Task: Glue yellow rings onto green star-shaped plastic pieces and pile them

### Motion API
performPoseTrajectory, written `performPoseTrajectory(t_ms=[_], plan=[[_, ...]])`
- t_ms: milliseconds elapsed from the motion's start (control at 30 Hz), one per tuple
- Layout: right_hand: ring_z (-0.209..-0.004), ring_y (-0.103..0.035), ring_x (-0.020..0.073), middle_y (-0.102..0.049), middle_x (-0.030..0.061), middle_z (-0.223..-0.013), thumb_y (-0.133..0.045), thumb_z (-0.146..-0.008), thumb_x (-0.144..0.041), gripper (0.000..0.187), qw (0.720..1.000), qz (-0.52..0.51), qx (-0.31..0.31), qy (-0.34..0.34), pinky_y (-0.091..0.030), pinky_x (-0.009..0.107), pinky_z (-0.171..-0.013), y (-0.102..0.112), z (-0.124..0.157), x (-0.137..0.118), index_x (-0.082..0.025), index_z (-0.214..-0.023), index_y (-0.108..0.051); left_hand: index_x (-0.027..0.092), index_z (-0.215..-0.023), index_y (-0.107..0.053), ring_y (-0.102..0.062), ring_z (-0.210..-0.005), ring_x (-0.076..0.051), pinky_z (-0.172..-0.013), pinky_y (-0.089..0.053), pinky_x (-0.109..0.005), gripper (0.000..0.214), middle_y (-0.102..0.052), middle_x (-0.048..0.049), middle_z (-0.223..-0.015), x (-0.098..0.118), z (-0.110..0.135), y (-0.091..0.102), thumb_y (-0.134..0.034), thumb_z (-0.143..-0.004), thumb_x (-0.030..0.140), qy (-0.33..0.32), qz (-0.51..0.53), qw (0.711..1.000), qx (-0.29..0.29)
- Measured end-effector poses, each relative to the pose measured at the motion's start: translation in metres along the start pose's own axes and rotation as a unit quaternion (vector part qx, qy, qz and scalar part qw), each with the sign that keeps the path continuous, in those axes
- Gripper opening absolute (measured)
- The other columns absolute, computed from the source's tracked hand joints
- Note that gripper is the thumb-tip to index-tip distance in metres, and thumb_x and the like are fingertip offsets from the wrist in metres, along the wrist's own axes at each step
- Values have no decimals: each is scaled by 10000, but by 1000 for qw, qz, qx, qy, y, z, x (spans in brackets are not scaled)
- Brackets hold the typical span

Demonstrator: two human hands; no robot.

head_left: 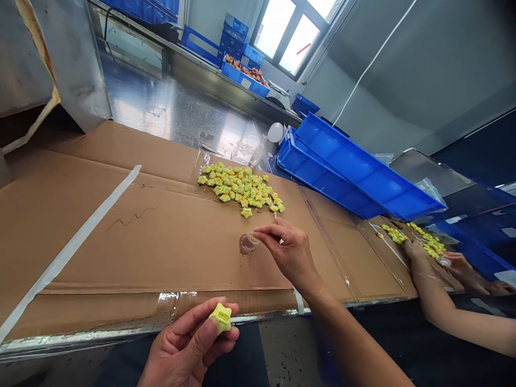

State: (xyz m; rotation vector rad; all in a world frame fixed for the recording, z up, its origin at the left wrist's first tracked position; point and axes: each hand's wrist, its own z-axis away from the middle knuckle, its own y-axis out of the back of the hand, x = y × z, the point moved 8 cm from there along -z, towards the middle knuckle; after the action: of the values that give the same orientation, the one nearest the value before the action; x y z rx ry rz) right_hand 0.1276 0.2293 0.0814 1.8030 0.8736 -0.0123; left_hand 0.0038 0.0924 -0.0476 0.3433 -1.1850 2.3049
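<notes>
My left hand (195, 341) is closed around a small yellow star-shaped piece (221, 318), with the thumb and fingers at its edges. An oblong recess shows on the side of the star facing me. Farther out, my right hand (288, 244) is in a pinch just above the cardboard (161, 247). At its fingertips is a small, clear, round-edged item whose kind I cannot make out. Directly beside it lies a dark, shiny round patch (246, 244) on the cardboard. Beyond the right hand spreads a pile of similar yellow star pieces (242, 185), some showing orange spots.
Blue plastic crates (346, 166) stand behind the cardboard to the right. At far right, another person's forearms (433, 290) reach over more yellow pieces (427, 242). White tape (86, 231) crosses the cardboard at left. A shiny metal surface (173, 107) lies beyond.
</notes>
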Motion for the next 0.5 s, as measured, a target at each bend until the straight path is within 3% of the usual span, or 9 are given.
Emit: performPoseTrajectory(t_ms=[300,500], plan=[[-639,-551,168,-565,4,-638,-634,-829,-168,129,999,-29,-23,-15,-389,272,-619,0,-1,2,-210,-766,-739,148,-771,-779,-702,-597,-190,-585,-581,-219,309,-768,-130,-846,-7,-6,5,-872,-499,260,21,11,999,-33],[-622,-548,162,-639,15,-676,-651,-808,-250,114,992,-90,-11,-89,-385,264,-583,10,-3,17,-189,-751,-728,151,-787,-779,-706,-617,-191,-598,-585,-221,287,-767,-124,-869,-12,-9,9,-860,-530,249,31,11,998,-47]])
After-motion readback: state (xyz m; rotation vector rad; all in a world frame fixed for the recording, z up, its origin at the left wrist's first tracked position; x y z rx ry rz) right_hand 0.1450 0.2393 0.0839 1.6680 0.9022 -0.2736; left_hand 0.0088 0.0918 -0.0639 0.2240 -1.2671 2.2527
